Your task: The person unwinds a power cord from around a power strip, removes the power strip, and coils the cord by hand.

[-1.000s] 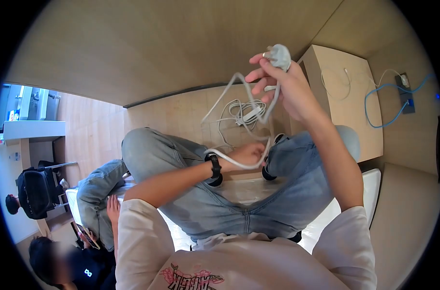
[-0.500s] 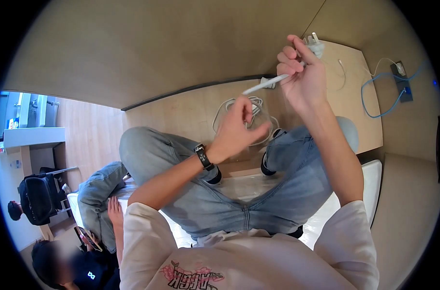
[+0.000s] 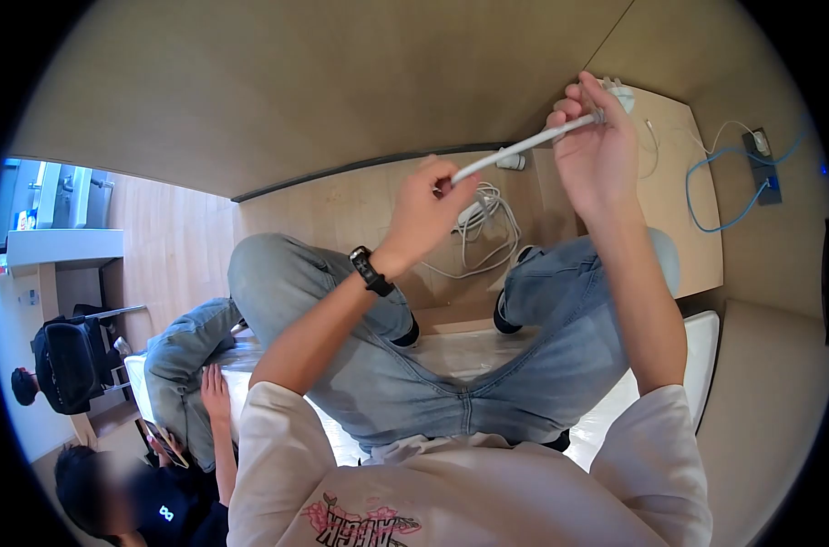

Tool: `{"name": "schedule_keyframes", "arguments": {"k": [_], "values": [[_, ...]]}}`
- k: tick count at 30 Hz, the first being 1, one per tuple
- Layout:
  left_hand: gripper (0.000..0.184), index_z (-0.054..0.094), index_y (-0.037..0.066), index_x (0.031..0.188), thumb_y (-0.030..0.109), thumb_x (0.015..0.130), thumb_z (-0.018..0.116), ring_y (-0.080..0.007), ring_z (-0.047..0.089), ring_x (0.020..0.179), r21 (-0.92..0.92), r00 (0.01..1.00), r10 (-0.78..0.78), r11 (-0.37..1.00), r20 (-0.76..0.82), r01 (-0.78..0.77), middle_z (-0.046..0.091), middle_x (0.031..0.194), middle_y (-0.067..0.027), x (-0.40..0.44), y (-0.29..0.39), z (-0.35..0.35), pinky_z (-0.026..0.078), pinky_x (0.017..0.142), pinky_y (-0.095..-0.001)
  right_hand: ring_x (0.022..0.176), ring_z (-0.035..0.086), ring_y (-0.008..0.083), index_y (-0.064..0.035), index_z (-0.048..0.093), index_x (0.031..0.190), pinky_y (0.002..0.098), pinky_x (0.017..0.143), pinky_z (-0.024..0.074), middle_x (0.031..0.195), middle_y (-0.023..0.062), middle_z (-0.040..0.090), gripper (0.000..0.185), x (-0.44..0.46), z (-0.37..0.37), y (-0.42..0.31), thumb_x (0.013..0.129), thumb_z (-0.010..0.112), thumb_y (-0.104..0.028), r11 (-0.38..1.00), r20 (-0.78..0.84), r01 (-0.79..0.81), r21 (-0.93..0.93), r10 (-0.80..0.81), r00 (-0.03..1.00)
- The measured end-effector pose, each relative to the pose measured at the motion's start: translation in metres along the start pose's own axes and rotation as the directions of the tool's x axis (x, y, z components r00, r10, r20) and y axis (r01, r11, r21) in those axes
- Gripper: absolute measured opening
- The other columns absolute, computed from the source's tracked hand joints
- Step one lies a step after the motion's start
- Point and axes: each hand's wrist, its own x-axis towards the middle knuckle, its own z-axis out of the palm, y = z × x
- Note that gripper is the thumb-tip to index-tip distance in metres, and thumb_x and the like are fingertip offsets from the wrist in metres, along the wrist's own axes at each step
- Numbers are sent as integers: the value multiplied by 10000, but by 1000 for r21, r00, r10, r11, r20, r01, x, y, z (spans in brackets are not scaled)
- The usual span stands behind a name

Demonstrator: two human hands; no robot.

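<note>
A white cable (image 3: 514, 150) is clasped in the closed grip of the left hand (image 3: 428, 211) and right hand (image 3: 599, 162). A plug (image 3: 622, 97) is seen beside the right fingertips.

The left hand (image 3: 432, 205), low down a second ago, has risen and is now closed around the white power cable (image 3: 524, 146). The right hand (image 3: 601, 155) has shifted rightward with the plug (image 3: 622, 98). The cable, previously drooping in loops, now stretches straight between them.
</note>
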Motion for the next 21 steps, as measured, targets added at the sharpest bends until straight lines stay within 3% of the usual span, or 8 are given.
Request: {"name": "schedule_keyframes", "arguments": {"k": [2,6,8,9,11,15,19,21], "values": [[209,596,-13,751,153,849,679,-101,380,597,-47,999,15,999,-51,-18,407,682,-25,6,1,-6,322,528,-264,809,537,147,-66,502,1080,297,742,455,810,42,532,235,8,-5,-3,872,602,-109,992,-232,46,-122,-73,970],[217,557,-4,705,112,837,684,-86,348,590,-100,988,54,993,-143,-69,380,684,-19,10,11,-18,298,517,-255,858,532,122,-33,539,1078,279,781,443,882,35,564,262,18,-24,-8,852,641,-117,961,-270,117,-253,-186,945],[204,562,-5,717,94,858,673,-58,398,622,11,992,71,997,-108,-70,388,717,0,4,22,-22,391,557,-226,879,542,102,-29,610,1054,260,769,439,981,52,595,298,16,-25,-6,814,714,-172,766,-96,148,-626,-264,960],[194,567,-5,730,75,878,663,-29,448,654,120,994,80,990,-68,-71,395,750,19,1,26,-23,483,596,-196,879,542,102,-29,610,1054,260,769,439,981,52,595,298,13,-25,-2,814,714,-172,765,-92,148,-627,-262,961],[206,554,-2,715,68,877,662,-31,434,649,66,992,93,994,-84,-87,399,751,18,2,21,-22,466,577,-198,892,560,112,-55,674,1000,266,756,444,1070,67,614,307,4,-26,10,778,767,-244,428,114,195,-883,-208,971],[229,527,3,688,48,869,659,-36,412,655,26,988,117,993,-104,-115,417,760,17,0,21,-19,370,557,-198,975,607,197,-59,677,997,323,850,467,1074,103,649,357,-1,-27,26,755,786,-298,152,406,429,-890,-164,899],[197,545,0,708,38,863,660,-36,416,670,48,984,178,983,-1,-178,433,771,15,-5,27,-20,323,566,-195,1068,585,201,-47,646,1094,335,921,448,1096,109,644,406,-18,-13,39,806,738,-318,322,400,309,-895,271,876],[192,578,-3,701,79,824,700,-52,399,613,-109,977,206,971,-53,-211,448,719,-4,-4,22,-19,323,523,-224,1085,579,204,-38,616,1149,336,938,441,1114,102,638,437,-13,-22,52,829,714,-319,407,456,323,-854,288,842]]}}
